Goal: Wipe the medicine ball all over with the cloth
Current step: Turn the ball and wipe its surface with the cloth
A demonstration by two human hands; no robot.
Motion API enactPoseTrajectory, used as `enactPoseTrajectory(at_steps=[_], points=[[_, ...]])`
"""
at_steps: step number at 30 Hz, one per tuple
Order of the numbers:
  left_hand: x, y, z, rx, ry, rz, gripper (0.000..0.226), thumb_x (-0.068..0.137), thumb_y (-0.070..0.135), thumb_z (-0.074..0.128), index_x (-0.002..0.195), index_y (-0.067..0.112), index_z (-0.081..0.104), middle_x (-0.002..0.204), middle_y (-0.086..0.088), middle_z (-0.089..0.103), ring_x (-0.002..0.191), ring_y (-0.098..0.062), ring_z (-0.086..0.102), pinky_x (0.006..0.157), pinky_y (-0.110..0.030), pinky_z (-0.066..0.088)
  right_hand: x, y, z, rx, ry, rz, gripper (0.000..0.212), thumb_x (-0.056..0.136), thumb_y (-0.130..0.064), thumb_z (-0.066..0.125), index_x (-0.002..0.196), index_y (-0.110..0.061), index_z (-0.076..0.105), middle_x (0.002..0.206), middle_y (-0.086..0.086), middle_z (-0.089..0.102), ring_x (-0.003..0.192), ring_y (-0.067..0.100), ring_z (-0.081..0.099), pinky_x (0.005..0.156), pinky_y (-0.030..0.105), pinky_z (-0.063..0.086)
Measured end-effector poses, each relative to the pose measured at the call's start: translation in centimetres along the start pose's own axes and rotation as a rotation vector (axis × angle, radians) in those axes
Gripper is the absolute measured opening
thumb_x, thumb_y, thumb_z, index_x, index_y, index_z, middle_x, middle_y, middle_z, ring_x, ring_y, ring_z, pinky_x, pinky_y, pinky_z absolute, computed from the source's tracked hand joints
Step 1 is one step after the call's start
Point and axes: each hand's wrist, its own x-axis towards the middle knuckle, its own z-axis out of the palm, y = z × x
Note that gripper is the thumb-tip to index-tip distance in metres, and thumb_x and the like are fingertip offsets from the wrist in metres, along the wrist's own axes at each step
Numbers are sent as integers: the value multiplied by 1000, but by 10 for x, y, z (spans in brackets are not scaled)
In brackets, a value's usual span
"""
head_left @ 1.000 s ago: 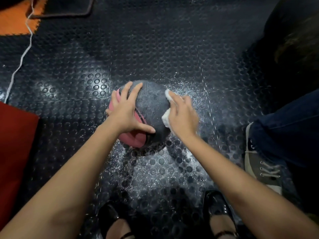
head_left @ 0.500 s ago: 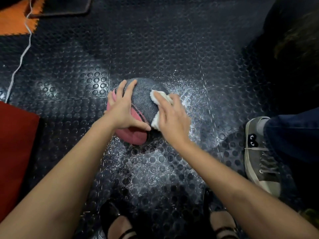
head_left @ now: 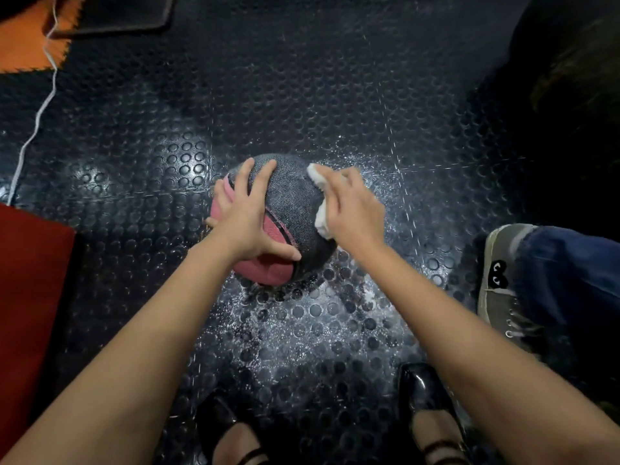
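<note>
Medicine ball [head_left: 295, 203], a round one in rough grey fabric with pink panels edged by dark seams, sits on the black rubber floor [head_left: 335, 95] studded with raised round dots, about midway between the person's two outstretched forearms in the head view. It rests on a curved base, so it would likely roll under any sideways rub; that seems to be why the left hand [head_left: 246, 216] lies spread over its left and top side, fingers straight and fanned across grey and pink alike, thumb hooked low toward the near seam, pressing rather than clutching. The right hand [head_left: 354, 213] holds the white soft cloth [head_left: 320, 203] flat against the ball's right flank, fingers laid over the wad and bunching it, with a corner poking out above the fingertips and a fold showing below the palm. The weave of the ball looks coarse, so the cloth probably drags rather than glides, which would call for the firm bracing opposite. The floor around the ball glitters with fine droplets or specks, brightest to the right and toward the viewer. A thin white cord [head_left: 37, 115] trails down the left side past an orange foam mat [head_left: 23, 41], a red flat pad [head_left: 30, 297] sits at the left edge, the wearer's glossy black shoes [head_left: 419, 387] show below, and another person's grey canvas sneaker [head_left: 500, 283] stands well apart on the right.
</note>
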Motion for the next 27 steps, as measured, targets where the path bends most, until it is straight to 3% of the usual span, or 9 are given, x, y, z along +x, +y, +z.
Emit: enactPoseTrajectory(at_steps=[3,8,10,13,15,17,22,25,27], points=[[0,6,1,43,2,2,146,40,47,94,152,45,-1,159,16,-19,145,-40,-17,105,-79,11,13,1,-7,0,-83,163,35,101,-29,38,134,-36,49,109,-4,53,78,15,57,56,24,37],[1,1,-1,57,12,7,147,41,48,94,152,44,-2,158,18,-18,146,-37,-15,103,-79,17,-7,-31,-11,-167,-68,-247,38,94,-25,51,131,-33,52,112,6,54,84,21,56,53,27,38],[-2,1,-1,55,1,-4,145,43,47,93,152,44,-3,158,16,-19,146,-37,-16,104,-79,14,18,-18,-9,-109,-104,-68,36,99,-29,41,133,-37,49,118,2,54,88,21,59,64,29,45],[-6,1,1,53,-4,30,144,42,48,93,152,45,-1,157,20,-20,146,-34,-19,104,-80,11,46,18,-11,267,-392,204,37,103,-25,37,137,-29,48,135,-2,53,106,23,60,90,35,49],[-5,-1,0,40,-1,45,145,40,48,93,151,46,0,156,22,-19,146,-32,-19,103,-80,11,42,29,-11,421,-434,273,37,102,-19,39,138,-23,48,132,3,56,83,19,62,78,32,54],[-3,-2,-1,33,-5,32,146,40,48,94,151,46,0,157,21,-18,146,-31,-19,104,-80,10,29,26,-7,277,-345,267,37,102,-23,39,138,-29,47,125,1,56,63,4,47,59,19,42],[0,2,0,97,0,10,152,41,51,93,151,42,-11,157,20,-21,146,-35,-17,104,-79,13,20,-20,-20,-98,-197,-238,36,101,-36,36,135,-39,48,109,-6,47,73,10,48,58,26,37],[-1,2,1,91,-2,11,154,42,50,92,152,38,-14,157,20,-22,146,-35,-18,105,-78,12,52,-20,-18,-135,-257,-156,35,102,-34,34,133,-39,49,108,-5,53,77,14,54,66,31,41],[-3,3,1,95,-5,18,154,41,50,92,153,36,-12,157,19,-22,146,-33,-18,106,-78,9,67,-8,-19,79,-388,14,34,102,-27,36,131,-31,54,110,-3,61,73,7,53,71,31,45]])
